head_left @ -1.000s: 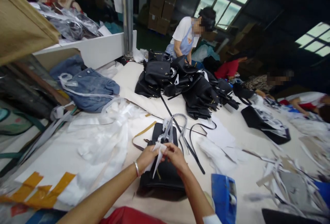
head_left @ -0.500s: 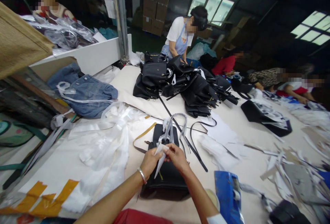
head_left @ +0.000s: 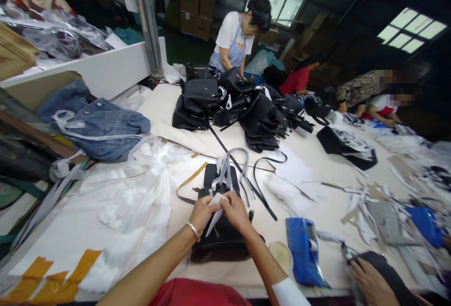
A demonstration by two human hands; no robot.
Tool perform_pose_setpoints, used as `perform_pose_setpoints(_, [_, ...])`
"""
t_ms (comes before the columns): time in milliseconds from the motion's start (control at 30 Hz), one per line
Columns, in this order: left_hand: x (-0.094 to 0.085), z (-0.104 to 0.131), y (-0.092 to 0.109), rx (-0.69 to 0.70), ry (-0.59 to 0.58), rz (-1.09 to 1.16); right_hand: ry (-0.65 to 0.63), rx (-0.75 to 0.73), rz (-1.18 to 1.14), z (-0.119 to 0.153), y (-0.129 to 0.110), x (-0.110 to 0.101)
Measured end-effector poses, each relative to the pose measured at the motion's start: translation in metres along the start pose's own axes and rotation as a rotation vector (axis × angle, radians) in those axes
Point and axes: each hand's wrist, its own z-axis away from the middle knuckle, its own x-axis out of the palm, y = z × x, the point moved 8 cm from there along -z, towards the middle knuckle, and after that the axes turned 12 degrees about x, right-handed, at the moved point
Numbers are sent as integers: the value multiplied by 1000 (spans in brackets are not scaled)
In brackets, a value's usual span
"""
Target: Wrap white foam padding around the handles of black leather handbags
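Observation:
Both hands are closed on a small white paper slip, held above a black bag lying in front of me. My left hand (head_left: pixel 201 214), with a silver bangle at the wrist, pinches the left side of the white paper slip (head_left: pixel 213 224). From the other side my right hand (head_left: pixel 235 210) grips its upper edge. Beneath them the black bag (head_left: pixel 225 238) lies on the table, partly covered by my hands. Its handles (head_left: pixel 245 156) are wrapped in greyish film and stick up at the far end. A dark strap with a mustard-coloured underside (head_left: pixel 190 179) curves out to the left.
Black bags (head_left: pixel 207 95) are heaped farther back, before a person in an apron (head_left: pixel 229 43). White sheeting (head_left: pixel 130 212) and a denim bag (head_left: pixel 102 127) lie left. Right are a blue tape dispenser (head_left: pixel 303 249), scraps (head_left: pixel 366 217) and another person's hand (head_left: pixel 373 282).
The camera view has shifted slightly. My hands still hold the slip over the bag. Another person's hand has come in at the lower right, onto a black item there.

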Motion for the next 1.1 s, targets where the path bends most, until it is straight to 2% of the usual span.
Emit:
perform_pose_setpoints(100, [-1, -2, 0, 80, 33, -157, 139, -32, 115, 3, -2, -3])
perform_pose_setpoints(200, [1, -1, 1, 192, 16, -353, 215, 5, 78, 5, 9, -3])
perform_pose_setpoints(267, [5, 1, 3, 265, -22, -492, 178, 77, -54, 6, 23, 1])
perform_pose_setpoints(333, [10, 3, 4, 313, -64, -587, 70, 158, -279, 7, 39, 8])
perform_pose_setpoints(433, [15, 5, 7, 345, -105, -622, -120, 238, -677, 12, 53, 16])
perform_pose_setpoints(500, [19, 6, 10, 363, -124, -627, -174, 274, -831, 15, 59, 17])
perform_pose_setpoints(667, [32, 14, 19, 418, -162, -815, -120, 328, -888, 14, 69, 16])
perform_pose_setpoints(900, [69, 23, 34, 494, -191, -1465, -19, 383, -927, 9, 71, 4])
perform_pose_setpoints(1000, [83, 29, 27, 512, -271, -1594, -10, 416, -963, 9, 75, -1])
perform_pose_setpoints(1100, [88, 38, 16, 584, -353, -1583, -40, 450, -1026, 8, 82, -1])
